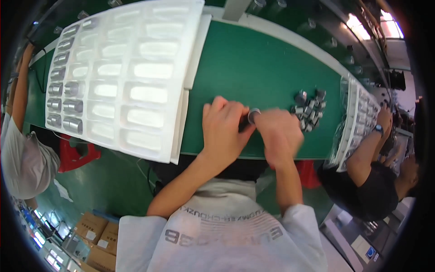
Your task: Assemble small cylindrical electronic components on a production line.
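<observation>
A small cylindrical part [253, 115] with a silvery round end and a dark body is held between my hands, above the green table near its front edge. My left hand [225, 129] is closed around the dark body, its fingers hiding most of it. Against the silvery end, my right hand [280, 133] is curled closed and blurred by motion; whatever its fingers hold is hidden. Just right of that hand, a pile of small silver and dark metal parts [309, 111] lies on the table.
A large white moulded tray [129, 109] covers the table's left side, with silver cylinders [72, 126] in its left columns. Another filled tray [358, 120] with clear plastic lies at right, beside a co-worker's arm [369, 145]. A second person sits at far left.
</observation>
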Tool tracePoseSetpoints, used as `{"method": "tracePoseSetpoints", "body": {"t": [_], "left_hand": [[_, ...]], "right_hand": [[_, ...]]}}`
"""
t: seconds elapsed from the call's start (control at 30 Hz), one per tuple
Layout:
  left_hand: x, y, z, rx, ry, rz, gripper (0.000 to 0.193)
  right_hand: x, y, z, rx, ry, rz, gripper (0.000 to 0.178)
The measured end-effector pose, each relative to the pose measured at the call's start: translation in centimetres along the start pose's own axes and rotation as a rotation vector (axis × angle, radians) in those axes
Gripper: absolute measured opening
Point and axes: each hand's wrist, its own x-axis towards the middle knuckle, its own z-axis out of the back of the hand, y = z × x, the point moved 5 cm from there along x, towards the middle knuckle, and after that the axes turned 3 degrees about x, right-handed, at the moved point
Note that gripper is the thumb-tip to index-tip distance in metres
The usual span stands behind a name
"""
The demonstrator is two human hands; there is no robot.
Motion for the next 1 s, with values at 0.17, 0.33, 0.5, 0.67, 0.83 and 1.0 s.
{"method": "tracePoseSetpoints", "body": {"t": [0.17,0.33,0.5,0.67,0.83,1.0], "left_hand": [[-0.3,-0.6,-0.4,-0.017,-0.006,-0.002,0.036],[-0.6,-1.6,2.1,0.005,0.101,0.081,0.057],[-0.6,-4.5,7.4,-0.163,0.231,-0.033,0.063],[1.1,-4.1,14.6,-0.013,0.003,-0.106,0.041],[0.4,-0.5,24.4,0.485,-0.266,-0.08,0.034],[1.3,7.0,30.9,0.804,-0.101,0.071,0.034]], "right_hand": [[-0.2,3.6,0.2,-0.471,-0.056,0.07,0.018],[1.0,2.3,4.3,-0.835,-0.092,-0.228,0.035],[8.6,-1.3,18.3,-1.101,-0.568,-0.198,0.026],[10.2,-9.3,25.2,-1.421,-0.439,-0.215,0.031],[13.7,-5.8,24.6,-1.457,-0.487,-0.189,0.044],[18.0,-9.3,33.6,-1.481,-0.404,-0.09,0.029]]}}
